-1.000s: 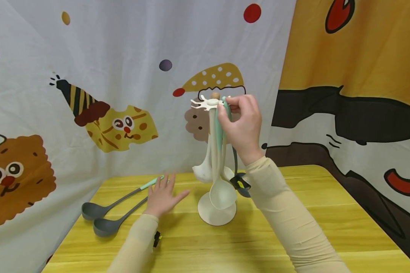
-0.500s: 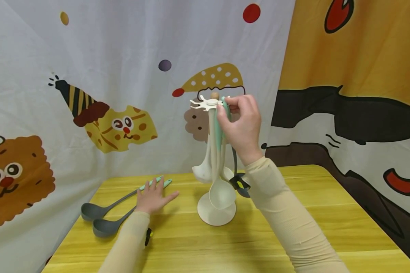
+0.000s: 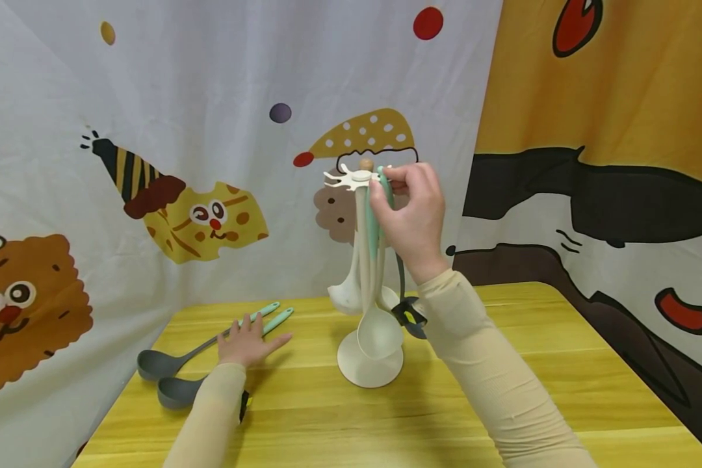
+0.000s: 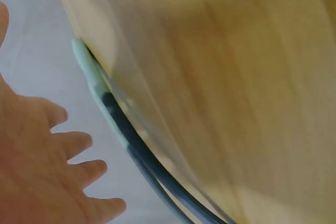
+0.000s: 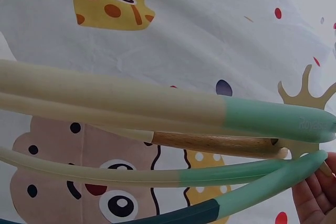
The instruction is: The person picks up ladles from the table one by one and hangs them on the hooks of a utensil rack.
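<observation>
Upright on the table is a cream utensil rack (image 3: pixel 351 364) with a hooked top. From it hang a pale ladle (image 3: pixel 380 335) in front and other pale utensils with green handles. My right hand (image 3: pixel 414 211) pinches the handle end of a dark-grey utensil (image 5: pixel 270 182) with a green handle, right at the hooks. Its grey head (image 3: pixel 415 328) is mostly hidden behind the wrist. My left hand (image 3: pixel 247 344), fingers spread, hovers over two dark-grey ladles, a far ladle (image 3: pixel 155 365) and a near ladle (image 3: pixel 175 392), palm empty. Their green handles (image 4: pixel 89 69) show beyond the fingertips in the left wrist view.
The yellow wood-grain table (image 3: pixel 503 403) ends just behind the rack. A white cartoon-printed curtain (image 3: pixel 222 97) hangs behind it, with an orange and brown printed section (image 3: pixel 620 117) on the right.
My left hand has moved left and slightly toward me across the ladles' handles, exposing the green handles. The right hand stays at the rack top, holding the grey utensil's handle.
</observation>
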`<state>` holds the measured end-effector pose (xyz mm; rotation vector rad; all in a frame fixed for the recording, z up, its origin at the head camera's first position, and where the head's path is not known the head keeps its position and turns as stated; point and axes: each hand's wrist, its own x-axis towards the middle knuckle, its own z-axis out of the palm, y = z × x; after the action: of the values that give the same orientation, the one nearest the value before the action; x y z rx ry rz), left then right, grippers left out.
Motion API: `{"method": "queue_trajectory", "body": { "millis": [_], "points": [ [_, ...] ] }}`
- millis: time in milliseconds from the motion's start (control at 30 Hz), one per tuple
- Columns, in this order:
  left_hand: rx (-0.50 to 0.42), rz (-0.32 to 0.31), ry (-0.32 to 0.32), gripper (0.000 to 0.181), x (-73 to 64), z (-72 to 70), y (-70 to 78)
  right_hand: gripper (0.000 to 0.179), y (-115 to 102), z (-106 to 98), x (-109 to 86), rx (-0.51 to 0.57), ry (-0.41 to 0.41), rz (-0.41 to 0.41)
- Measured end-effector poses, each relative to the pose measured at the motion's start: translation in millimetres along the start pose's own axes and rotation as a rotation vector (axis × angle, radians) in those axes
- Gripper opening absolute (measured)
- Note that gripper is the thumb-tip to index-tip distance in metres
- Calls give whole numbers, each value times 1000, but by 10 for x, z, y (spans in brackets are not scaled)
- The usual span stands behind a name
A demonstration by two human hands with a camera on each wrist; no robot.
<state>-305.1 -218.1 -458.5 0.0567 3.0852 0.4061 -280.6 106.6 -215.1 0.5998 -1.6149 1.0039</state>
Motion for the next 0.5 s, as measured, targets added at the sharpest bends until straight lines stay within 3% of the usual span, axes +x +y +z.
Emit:
{"method": "queue_trajectory", "body": {
  "millis": [267, 500],
  "points": [
    [16, -21, 11, 119, -25, -59, -73, 23, -14, 3, 0, 6, 6, 28],
    [11, -27, 5, 113, 9, -23, -136, 22, -22, 7, -1, 12, 3, 35]
  ]
}}
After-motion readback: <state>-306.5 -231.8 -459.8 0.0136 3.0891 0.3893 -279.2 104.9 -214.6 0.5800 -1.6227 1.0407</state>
